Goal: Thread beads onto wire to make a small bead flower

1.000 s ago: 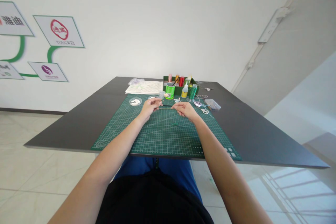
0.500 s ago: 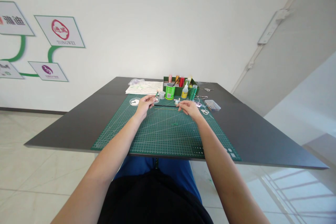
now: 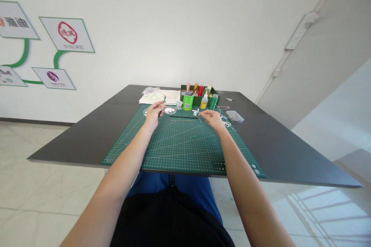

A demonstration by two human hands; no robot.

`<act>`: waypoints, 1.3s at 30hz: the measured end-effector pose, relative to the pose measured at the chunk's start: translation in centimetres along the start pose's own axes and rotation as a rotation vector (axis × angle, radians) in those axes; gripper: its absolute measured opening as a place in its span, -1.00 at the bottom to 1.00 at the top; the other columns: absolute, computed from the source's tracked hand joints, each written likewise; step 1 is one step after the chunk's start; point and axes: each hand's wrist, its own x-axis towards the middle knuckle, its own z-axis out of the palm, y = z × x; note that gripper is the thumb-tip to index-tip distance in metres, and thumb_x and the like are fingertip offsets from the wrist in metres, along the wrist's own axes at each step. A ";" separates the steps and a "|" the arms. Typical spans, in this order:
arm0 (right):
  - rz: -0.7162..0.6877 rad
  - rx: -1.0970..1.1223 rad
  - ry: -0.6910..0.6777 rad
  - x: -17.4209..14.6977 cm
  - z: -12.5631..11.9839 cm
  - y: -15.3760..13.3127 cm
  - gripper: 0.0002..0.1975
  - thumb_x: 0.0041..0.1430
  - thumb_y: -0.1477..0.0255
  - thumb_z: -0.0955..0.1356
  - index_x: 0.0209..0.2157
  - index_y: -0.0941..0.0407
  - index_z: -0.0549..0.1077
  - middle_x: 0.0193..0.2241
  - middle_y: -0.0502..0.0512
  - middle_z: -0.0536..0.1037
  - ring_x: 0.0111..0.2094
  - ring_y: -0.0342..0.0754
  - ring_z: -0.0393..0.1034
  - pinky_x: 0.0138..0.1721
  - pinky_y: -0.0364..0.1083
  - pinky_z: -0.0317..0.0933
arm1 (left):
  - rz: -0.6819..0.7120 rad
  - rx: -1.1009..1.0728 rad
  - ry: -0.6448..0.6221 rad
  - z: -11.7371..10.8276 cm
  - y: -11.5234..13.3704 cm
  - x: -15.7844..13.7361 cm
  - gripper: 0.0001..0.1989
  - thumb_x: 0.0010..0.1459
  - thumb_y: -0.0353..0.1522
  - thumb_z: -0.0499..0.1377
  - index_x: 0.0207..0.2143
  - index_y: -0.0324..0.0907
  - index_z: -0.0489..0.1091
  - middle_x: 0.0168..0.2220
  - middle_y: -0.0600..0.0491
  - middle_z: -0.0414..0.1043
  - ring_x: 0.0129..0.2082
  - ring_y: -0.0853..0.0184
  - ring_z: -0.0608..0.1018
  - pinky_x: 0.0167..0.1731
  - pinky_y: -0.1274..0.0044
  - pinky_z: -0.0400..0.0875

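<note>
Over the far left part of the green cutting mat (image 3: 179, 146), my left hand (image 3: 154, 115) is closed on a small flower-like piece (image 3: 165, 97) with a green stem and a pale orange top, held upright. My right hand (image 3: 213, 119) pinches at the mat's far right; a thin pale strand shows near its fingertips, but what it grips is too small to make out. Between the hands lie a black stick (image 3: 183, 117) and a thin gold stick (image 3: 182, 120). Close to my right fingertips sits a small cluster of white and coloured pieces (image 3: 196, 112).
Behind the hands stand a shallow dish of white pieces (image 3: 170, 110), a small white tub (image 3: 179, 105), a green can (image 3: 188, 101), a glue bottle (image 3: 204, 101) and a green box (image 3: 216, 93) of coloured tubes. White scissors (image 3: 226, 124) and a clear case (image 3: 235, 116) lie right.
My left hand has moved left and toward me, raising the flower-like piece and uncovering the dish. My right hand has shifted slightly right, off the end of the black stick.
</note>
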 end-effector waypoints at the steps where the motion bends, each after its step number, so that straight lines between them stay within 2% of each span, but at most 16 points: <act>1: -0.001 -0.008 0.009 0.0 -0.1 0.1 -0.59 -0.07 0.13 0.40 -0.37 0.22 0.56 -0.72 -0.10 0.27 -0.67 -0.23 -0.03 -0.61 -0.16 -0.17 | 0.003 -0.002 0.004 -0.1 0.1 0.1 -0.69 -0.17 -0.42 0.39 -0.28 -0.27 0.54 -0.47 0.02 0.51 -0.62 0.54 0.33 -0.66 0.67 0.07; 9: -0.015 -0.169 0.092 0.6 -0.8 1.1 -0.62 -0.01 0.15 0.38 -0.38 0.21 0.57 -0.69 -0.04 0.35 -0.65 -0.20 0.05 -0.60 -0.16 -0.10 | 0.034 -0.010 0.072 -0.8 0.2 0.6 -0.68 -0.19 -0.39 0.39 -0.28 -0.25 0.55 -0.44 0.03 0.52 -0.62 0.55 0.34 -0.68 0.68 0.07; 11: -0.025 -0.269 0.109 0.6 -1.0 1.3 -0.66 0.01 0.19 0.38 -0.40 0.21 0.57 -0.66 -0.01 0.39 -0.63 -0.18 0.10 -0.58 -0.15 -0.06 | 0.041 -0.015 0.080 -0.9 0.1 0.7 -0.67 -0.19 -0.38 0.40 -0.28 -0.25 0.55 -0.44 0.03 0.52 -0.63 0.55 0.34 -0.68 0.67 0.06; 14: -0.037 -0.403 0.135 0.7 -1.1 1.4 -0.74 0.04 0.27 0.38 -0.45 0.19 0.56 -0.69 -0.03 0.34 -0.62 -0.15 0.13 -0.54 -0.14 -0.01 | 0.047 -0.026 0.092 -1.1 0.0 0.9 -0.67 -0.20 -0.39 0.40 -0.28 -0.26 0.55 -0.46 0.04 0.51 -0.63 0.56 0.33 -0.68 0.67 0.05; 19: -0.035 -0.547 0.197 0.9 -1.2 1.7 -0.81 0.09 0.37 0.35 -0.44 0.17 0.55 -0.67 -0.01 0.37 -0.59 -0.12 0.19 -0.48 -0.12 0.06 | 0.050 -0.033 0.126 -1.3 -0.2 1.2 -0.67 -0.21 -0.38 0.40 -0.29 -0.26 0.54 -0.47 0.05 0.49 -0.63 0.56 0.32 -0.68 0.67 0.04; 26: -0.018 -0.656 0.274 1.0 -1.4 2.0 -0.83 0.11 0.42 0.34 -0.43 0.17 0.56 -0.63 0.05 0.45 -0.53 -0.07 0.29 -0.42 -0.11 0.11 | 0.056 -0.031 0.145 -1.4 -0.3 1.2 -0.66 -0.20 -0.38 0.41 -0.28 -0.27 0.54 -0.46 0.04 0.49 -0.64 0.55 0.33 -0.67 0.67 0.03; 39: 0.125 -0.779 0.332 0.7 -1.6 2.0 -0.82 0.18 0.45 0.34 -0.36 0.18 0.61 -0.37 0.26 0.62 -0.33 0.06 0.47 -0.27 -0.05 0.21 | 0.063 -0.036 0.149 -1.5 -0.4 1.3 -0.69 -0.17 -0.39 0.38 -0.28 -0.26 0.54 -0.46 0.04 0.49 -0.63 0.54 0.33 -0.67 0.66 0.04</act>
